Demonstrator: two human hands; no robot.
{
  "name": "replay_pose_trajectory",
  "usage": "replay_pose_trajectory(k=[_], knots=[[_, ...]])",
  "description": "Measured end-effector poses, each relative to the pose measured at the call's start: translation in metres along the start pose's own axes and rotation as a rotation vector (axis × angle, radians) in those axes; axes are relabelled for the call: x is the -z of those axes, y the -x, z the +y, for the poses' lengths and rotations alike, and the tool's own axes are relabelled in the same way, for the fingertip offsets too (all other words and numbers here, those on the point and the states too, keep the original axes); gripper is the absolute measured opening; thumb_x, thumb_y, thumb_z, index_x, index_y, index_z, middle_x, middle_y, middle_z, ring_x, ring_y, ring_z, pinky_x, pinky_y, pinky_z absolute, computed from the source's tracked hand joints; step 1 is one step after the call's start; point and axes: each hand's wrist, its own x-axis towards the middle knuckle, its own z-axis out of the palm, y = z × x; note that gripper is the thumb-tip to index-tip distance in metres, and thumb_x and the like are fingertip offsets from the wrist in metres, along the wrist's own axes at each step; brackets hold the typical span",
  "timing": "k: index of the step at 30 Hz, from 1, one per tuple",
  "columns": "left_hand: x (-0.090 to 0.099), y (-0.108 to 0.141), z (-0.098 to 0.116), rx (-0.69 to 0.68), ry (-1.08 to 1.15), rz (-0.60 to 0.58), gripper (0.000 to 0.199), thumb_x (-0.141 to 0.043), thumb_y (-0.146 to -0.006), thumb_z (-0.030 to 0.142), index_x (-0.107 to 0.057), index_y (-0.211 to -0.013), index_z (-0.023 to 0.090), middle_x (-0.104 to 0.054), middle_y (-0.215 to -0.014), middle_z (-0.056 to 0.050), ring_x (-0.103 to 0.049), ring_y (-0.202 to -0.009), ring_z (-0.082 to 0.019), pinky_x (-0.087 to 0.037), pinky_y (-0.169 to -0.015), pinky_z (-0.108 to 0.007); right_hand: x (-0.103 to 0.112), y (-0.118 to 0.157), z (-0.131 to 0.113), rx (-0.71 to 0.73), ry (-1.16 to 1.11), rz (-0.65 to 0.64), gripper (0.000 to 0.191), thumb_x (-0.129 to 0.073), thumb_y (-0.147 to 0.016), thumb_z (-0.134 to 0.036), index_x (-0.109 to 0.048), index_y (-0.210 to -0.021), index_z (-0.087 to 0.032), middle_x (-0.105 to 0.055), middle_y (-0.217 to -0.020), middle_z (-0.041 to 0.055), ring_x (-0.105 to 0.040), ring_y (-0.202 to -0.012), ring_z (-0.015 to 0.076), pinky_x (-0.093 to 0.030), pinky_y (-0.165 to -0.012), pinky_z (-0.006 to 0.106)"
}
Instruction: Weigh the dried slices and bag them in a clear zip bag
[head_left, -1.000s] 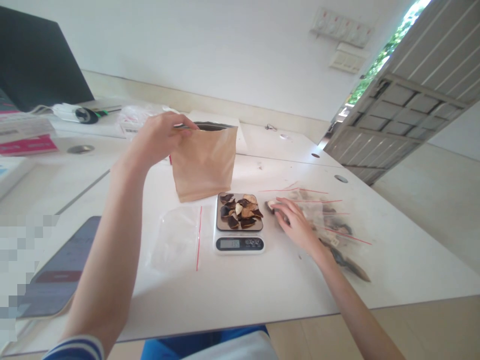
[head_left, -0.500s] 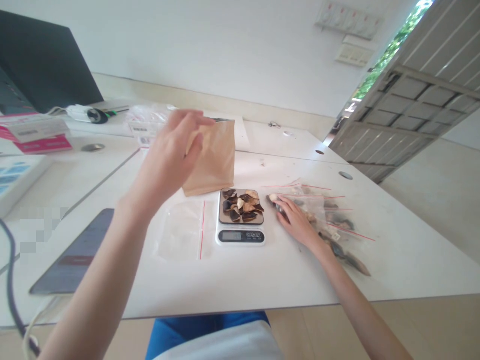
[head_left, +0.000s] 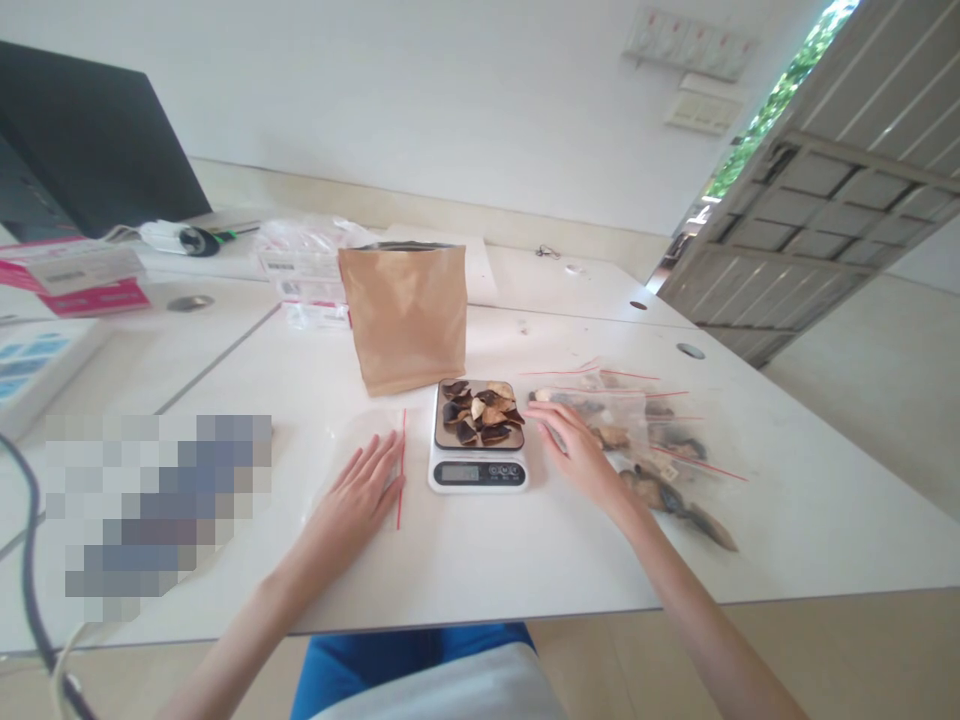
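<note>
Pressing left hand (head_left: 358,497), fingers spread flat, on the empty zip bag (head_left: 365,460), pinning it; resting right hand (head_left: 574,450), fingers loosely apart, beside the scale (head_left: 478,441).

Scale (head_left: 478,470) at middle of surface (head_left: 525,560), dried pieces (head_left: 480,410) on its platform. Paper bag (head_left: 405,315) upright just behind scale. Empty zip bag (head_left: 360,460) left of scale, left hand (head_left: 356,500) flat on it. Filled zip bags (head_left: 645,430) right of scale, right hand (head_left: 574,450) between.
</note>
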Motion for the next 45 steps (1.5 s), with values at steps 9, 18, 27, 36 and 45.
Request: replay_pose_trajectory(k=[9,18,27,36,45], knots=[[0.027,-0.01,0.001,0.045,0.112,-0.062,0.043,-0.036,-0.093,0.038,-0.052,-0.129,0.018,-0.054,-0.135,-0.012,-0.048,-0.127,-0.027,-0.04,-0.103,-0.045,0.009,-0.055,-0.035,0.176,-0.06,0.014,0.029,-0.036,-0.094,-0.021,-0.061,-0.106,-0.022,-0.063,-0.109,0.009,-0.056,-0.108,0.0207,-0.044,-0.097,0.04],[0.077,-0.047,0.014,0.13,0.135,0.241,0.029,-0.038,-0.092,0.03,-0.055,-0.113,0.019,-0.054,-0.123,-0.014,-0.055,-0.11,-0.028,-0.045,-0.094,-0.046,0.007,-0.181,-0.089,0.464,-0.09,0.108,0.031,-0.027,-0.098,-0.024,-0.053,-0.115,-0.019,-0.058,-0.118,0.0059,-0.05,-0.114,0.0162,-0.037,-0.104,0.035],[0.159,-0.106,0.025,0.196,0.138,0.759,0.033,-0.045,-0.088,0.018,-0.044,-0.121,0.015,-0.042,-0.132,-0.015,-0.037,-0.129,-0.025,-0.036,-0.104,-0.044,-0.025,-0.229,-0.111,0.471,0.112,0.051,0.038,-0.024,-0.1,-0.033,-0.05,-0.121,-0.014,-0.051,-0.122,0.0088,-0.045,-0.123,0.0222,-0.03,-0.109,0.041],[0.174,-0.158,0.027,0.416,0.193,0.581,0.037,-0.044,-0.091,0.025,-0.04,-0.126,0.015,-0.044,-0.134,-0.013,-0.043,-0.125,-0.028,-0.032,-0.102,-0.048,0.003,-0.188,-0.124,0.38,0.048,-0.042,0.031,-0.028,-0.097,-0.016,-0.057,-0.108,-0.013,-0.065,-0.107,0.0066,-0.059,-0.101,0.0178,-0.044,-0.09,0.032],[0.181,-0.163,0.021,0.123,-0.116,-0.037,0.031,-0.035,-0.09,0.024,-0.064,-0.095,0.015,-0.065,-0.095,-0.009,-0.062,-0.097,-0.028,-0.044,-0.085,-0.044,0.043,-0.204,-0.136,0.222,0.27,-0.641,0.022,-0.044,-0.081,-0.005,-0.059,-0.07,-0.017,-0.06,-0.065,-0.0006,-0.058,-0.066,0.0147,-0.045,-0.068,0.03]])
